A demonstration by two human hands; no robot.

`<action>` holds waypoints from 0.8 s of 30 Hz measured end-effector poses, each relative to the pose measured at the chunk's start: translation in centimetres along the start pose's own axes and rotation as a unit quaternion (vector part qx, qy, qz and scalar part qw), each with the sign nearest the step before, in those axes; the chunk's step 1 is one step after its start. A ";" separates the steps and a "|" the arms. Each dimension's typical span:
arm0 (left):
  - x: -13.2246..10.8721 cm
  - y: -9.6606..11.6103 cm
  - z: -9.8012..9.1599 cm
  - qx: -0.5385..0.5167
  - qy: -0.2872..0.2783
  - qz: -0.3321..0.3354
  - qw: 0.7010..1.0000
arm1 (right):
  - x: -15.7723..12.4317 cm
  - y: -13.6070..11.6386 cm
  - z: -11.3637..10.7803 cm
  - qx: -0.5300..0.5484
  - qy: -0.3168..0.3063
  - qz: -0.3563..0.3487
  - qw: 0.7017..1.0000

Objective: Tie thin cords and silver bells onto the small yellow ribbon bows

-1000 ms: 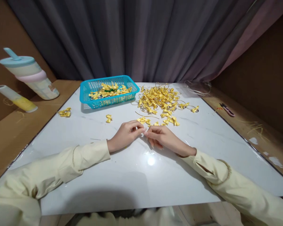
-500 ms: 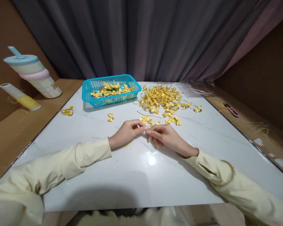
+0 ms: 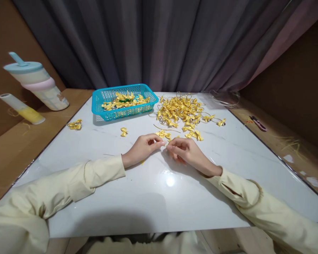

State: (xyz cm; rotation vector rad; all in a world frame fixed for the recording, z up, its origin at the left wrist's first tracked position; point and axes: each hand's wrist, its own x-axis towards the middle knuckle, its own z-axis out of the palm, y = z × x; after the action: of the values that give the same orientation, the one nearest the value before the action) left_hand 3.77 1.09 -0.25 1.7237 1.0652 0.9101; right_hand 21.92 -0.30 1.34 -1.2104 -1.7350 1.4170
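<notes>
The nearest yellow bows (image 3: 163, 134) are lying on the white table (image 3: 188, 204), just beyond the fingertips of both hands. The left hand (image 3: 143, 149) is pointing inward, its thumb and forefinger tips very near each other. The right hand (image 3: 187, 152) is facing it from the other side with curled fingers, and its tips are ending just beside the left ones. The place between the fingertips is too small to read, so I cannot tell whether either hand is closing on something or is gripping nothing.

A little farther, some loose bows (image 3: 193, 134) are lying before a big pile of bows (image 3: 181, 110), where silver round pieces and thin looped cords are showing. Left of this pile, a blue basket (image 3: 97, 108) is holding more yellow bows and something green (image 3: 126, 100). One single bow (image 3: 124, 132) is lying in front of the basket, and a small bunch (image 3: 75, 124) is resting near the left table edge. A thin dark line (image 3: 109, 155) is lying close to the left sleeve (image 3: 103, 170).

Outside the table, a tumbler with straw (image 3: 46, 83) is standing at left, near a white and yellow tube (image 3: 23, 108). At right, a pink-handled tool (image 3: 259, 124), yellow strands (image 3: 290, 143) and white scraps (image 3: 314, 182) are lying. Behind everything, a grey curtain (image 3: 122, 42) is hanging.
</notes>
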 end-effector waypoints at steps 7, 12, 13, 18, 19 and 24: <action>-0.1 0.2 0.0 -0.010 0.003 -0.001 1.000 | -0.2 -0.3 -0.1 -0.027 0.017 0.000 1.000; -0.2 0.1 0.1 0.009 0.000 0.020 1.000 | -0.1 -0.1 0.5 -0.112 0.032 -0.025 0.993; -0.2 0.1 0.1 0.011 0.001 0.024 1.000 | -0.1 0.0 0.6 -0.123 0.033 -0.038 0.991; -0.2 0.2 0.1 -0.015 0.002 0.011 1.000 | -0.1 0.3 0.8 -0.187 0.060 -0.113 0.974; -0.1 0.3 0.1 -0.027 0.001 0.003 1.000 | -0.1 0.4 0.8 -0.200 0.071 -0.126 0.969; -0.1 0.4 0.4 -0.113 -0.014 -0.064 0.991 | -0.3 0.9 1.2 -0.250 0.111 -0.182 0.944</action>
State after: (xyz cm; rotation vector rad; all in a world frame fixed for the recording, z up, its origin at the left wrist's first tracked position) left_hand 4.17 0.74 0.02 1.4610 1.0008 0.8873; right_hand 21.31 -1.07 0.17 -1.1560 -2.0865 0.6163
